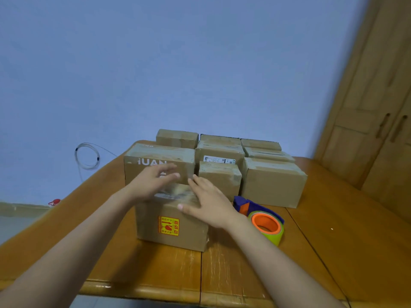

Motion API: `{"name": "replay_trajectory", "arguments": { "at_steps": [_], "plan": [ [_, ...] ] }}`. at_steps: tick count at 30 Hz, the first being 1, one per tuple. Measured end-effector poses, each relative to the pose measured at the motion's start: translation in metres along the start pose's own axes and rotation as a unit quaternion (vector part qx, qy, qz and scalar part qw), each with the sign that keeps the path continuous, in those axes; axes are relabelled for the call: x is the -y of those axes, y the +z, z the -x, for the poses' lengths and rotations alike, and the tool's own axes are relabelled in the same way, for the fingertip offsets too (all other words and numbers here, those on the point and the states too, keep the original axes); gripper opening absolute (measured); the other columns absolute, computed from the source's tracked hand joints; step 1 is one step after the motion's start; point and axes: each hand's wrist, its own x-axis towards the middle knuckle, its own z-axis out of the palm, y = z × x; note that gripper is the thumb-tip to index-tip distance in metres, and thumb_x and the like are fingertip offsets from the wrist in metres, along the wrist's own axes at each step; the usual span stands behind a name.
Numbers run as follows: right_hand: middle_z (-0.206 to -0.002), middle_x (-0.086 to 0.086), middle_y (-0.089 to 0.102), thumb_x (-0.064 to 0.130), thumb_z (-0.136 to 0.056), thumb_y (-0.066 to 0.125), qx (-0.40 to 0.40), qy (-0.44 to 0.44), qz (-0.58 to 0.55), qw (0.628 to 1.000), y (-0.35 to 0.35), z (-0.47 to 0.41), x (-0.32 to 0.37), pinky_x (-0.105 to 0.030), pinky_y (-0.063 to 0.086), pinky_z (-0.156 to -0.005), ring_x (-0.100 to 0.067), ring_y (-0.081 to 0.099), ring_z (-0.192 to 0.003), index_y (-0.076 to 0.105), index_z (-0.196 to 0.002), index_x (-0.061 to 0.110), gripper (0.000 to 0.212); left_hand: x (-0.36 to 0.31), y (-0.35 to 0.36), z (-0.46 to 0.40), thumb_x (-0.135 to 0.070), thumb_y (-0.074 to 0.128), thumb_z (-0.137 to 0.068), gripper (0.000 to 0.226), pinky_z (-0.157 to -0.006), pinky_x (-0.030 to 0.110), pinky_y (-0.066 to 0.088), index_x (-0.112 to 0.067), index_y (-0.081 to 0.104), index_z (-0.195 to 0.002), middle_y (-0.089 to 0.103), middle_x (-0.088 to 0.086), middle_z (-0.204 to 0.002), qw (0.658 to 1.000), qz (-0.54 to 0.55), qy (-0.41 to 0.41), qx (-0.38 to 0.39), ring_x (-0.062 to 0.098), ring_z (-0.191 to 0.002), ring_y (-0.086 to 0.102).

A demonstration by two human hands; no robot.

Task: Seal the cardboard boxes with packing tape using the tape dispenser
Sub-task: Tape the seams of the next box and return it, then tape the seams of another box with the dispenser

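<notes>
Cardboard boxes (222, 156) crowd behind front box (171, 225); tape dispenser (260, 216) right of it

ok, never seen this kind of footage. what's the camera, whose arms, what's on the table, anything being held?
There is one picture, from a wide-angle camera worn on a person's head, looking forward and down. No robot: these are a person's bare arms. The left hand and right hand lie flat, fingers straight, on the taped top of the nearest cardboard box, which carries a yellow and red sticker. Neither hand holds anything. The tape dispenser sits on the wooden table, to the right of that box. More cardboard boxes stand behind.
</notes>
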Motion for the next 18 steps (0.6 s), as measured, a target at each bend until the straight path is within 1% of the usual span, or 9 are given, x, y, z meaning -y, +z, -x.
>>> {"name": "replay_trajectory", "arguments": {
  "at_steps": [2, 3, 5, 6, 9, 11, 14, 16, 18],
  "plan": [
    [-0.161, -0.003, -0.007, 0.073, -0.084, 0.040, 0.047, 0.006, 0.033, 0.998, 0.000, -0.005, 0.004, -0.044, 0.003, -0.119, -0.023, -0.004, -0.147, 0.003, -0.154, 0.022, 0.094, 0.006, -0.005, 0.005, -0.085, 0.045, -0.057, 0.105, -0.109, 0.031, 0.030, -0.028, 0.039, -0.144, 0.034, -0.006, -0.151, 0.995, -0.064, 0.007, 0.078, 0.008, -0.132, 0.035],
    [-0.160, -0.005, -0.008, 0.074, -0.083, 0.042, 0.068, 0.008, 0.044, 0.997, 0.000, -0.008, 0.004, -0.046, 0.002, -0.118, -0.026, -0.005, -0.147, 0.002, -0.154, 0.024, 0.095, 0.009, -0.006, 0.007, -0.092, 0.043, -0.053, 0.112, -0.114, 0.035, 0.026, -0.031, 0.033, -0.147, 0.026, -0.006, -0.156, 0.989, -0.090, 0.009, 0.118, 0.010, -0.138, 0.028],
    [-0.161, -0.007, -0.005, 0.072, -0.082, 0.047, 0.096, 0.013, 0.058, 0.994, -0.001, -0.012, 0.004, -0.050, 0.003, -0.118, -0.031, -0.001, -0.147, 0.002, -0.154, 0.026, 0.096, 0.015, -0.006, 0.009, -0.101, 0.033, -0.045, 0.123, -0.119, 0.044, 0.013, -0.037, 0.024, -0.149, 0.013, -0.005, -0.160, 0.969, -0.162, 0.008, 0.186, 0.013, -0.147, 0.011],
    [-0.161, -0.008, 0.000, 0.070, -0.082, 0.050, 0.100, 0.013, 0.064, 0.993, -0.002, -0.013, 0.004, -0.051, 0.008, -0.117, -0.032, 0.004, -0.146, 0.004, -0.154, 0.026, 0.096, 0.018, -0.006, 0.009, -0.104, 0.028, -0.042, 0.127, -0.120, 0.045, 0.007, -0.037, 0.019, -0.151, 0.008, -0.006, -0.161, 0.956, -0.206, 0.010, 0.209, 0.013, -0.148, 0.004],
    [-0.154, -0.008, 0.026, 0.067, -0.081, 0.055, 0.076, -0.009, 0.091, 0.993, -0.005, -0.016, 0.000, -0.048, 0.027, -0.111, -0.031, 0.027, -0.137, 0.013, -0.153, 0.026, 0.093, 0.018, -0.002, 0.006, -0.106, 0.023, -0.035, 0.137, -0.120, 0.046, 0.003, -0.037, 0.009, -0.152, 0.002, -0.006, -0.162, 0.927, -0.291, 0.015, 0.236, 0.015, -0.149, -0.003],
    [-0.148, -0.006, 0.034, 0.068, -0.081, 0.055, 0.070, -0.017, 0.097, 0.993, -0.007, -0.014, -0.005, -0.046, 0.033, -0.106, -0.028, 0.034, -0.132, 0.016, -0.152, 0.026, 0.091, 0.014, 0.001, 0.004, -0.106, 0.023, -0.032, 0.140, -0.120, 0.046, 0.003, -0.036, 0.004, -0.153, 0.000, -0.006, -0.162, 0.916, -0.315, 0.017, 0.248, 0.018, -0.149, -0.003],
    [-0.143, -0.004, 0.039, 0.070, -0.080, 0.054, 0.072, -0.021, 0.097, 0.992, -0.012, -0.007, -0.017, -0.046, 0.037, -0.104, -0.026, 0.038, -0.127, 0.021, -0.150, 0.026, 0.089, 0.006, 0.006, 0.002, -0.105, 0.021, -0.032, 0.139, -0.120, 0.046, 0.005, -0.038, 0.000, -0.152, -0.001, -0.006, -0.162, 0.906, -0.331, 0.024, 0.263, 0.019, -0.149, -0.002],
    [-0.140, -0.003, 0.040, 0.069, -0.080, 0.055, 0.066, -0.024, 0.098, 0.993, -0.013, 0.000, -0.026, -0.045, 0.038, -0.103, -0.025, 0.040, -0.124, 0.022, -0.149, 0.027, 0.088, -0.002, 0.012, 0.001, -0.102, 0.021, -0.037, 0.133, -0.120, 0.045, 0.006, -0.038, -0.002, -0.152, -0.002, -0.005, -0.162, 0.900, -0.341, 0.037, 0.267, 0.019, -0.149, -0.002],
    [-0.143, -0.003, 0.038, 0.066, -0.081, 0.055, 0.065, -0.024, 0.098, 0.993, -0.015, 0.008, -0.034, -0.046, 0.032, -0.108, -0.025, 0.037, -0.128, 0.021, -0.149, 0.027, 0.086, -0.010, 0.020, 0.002, -0.096, 0.024, -0.043, 0.127, -0.120, 0.043, 0.008, -0.037, -0.001, -0.152, -0.001, -0.005, -0.162, 0.896, -0.354, 0.047, 0.265, 0.019, -0.149, -0.001]
  ]
}}
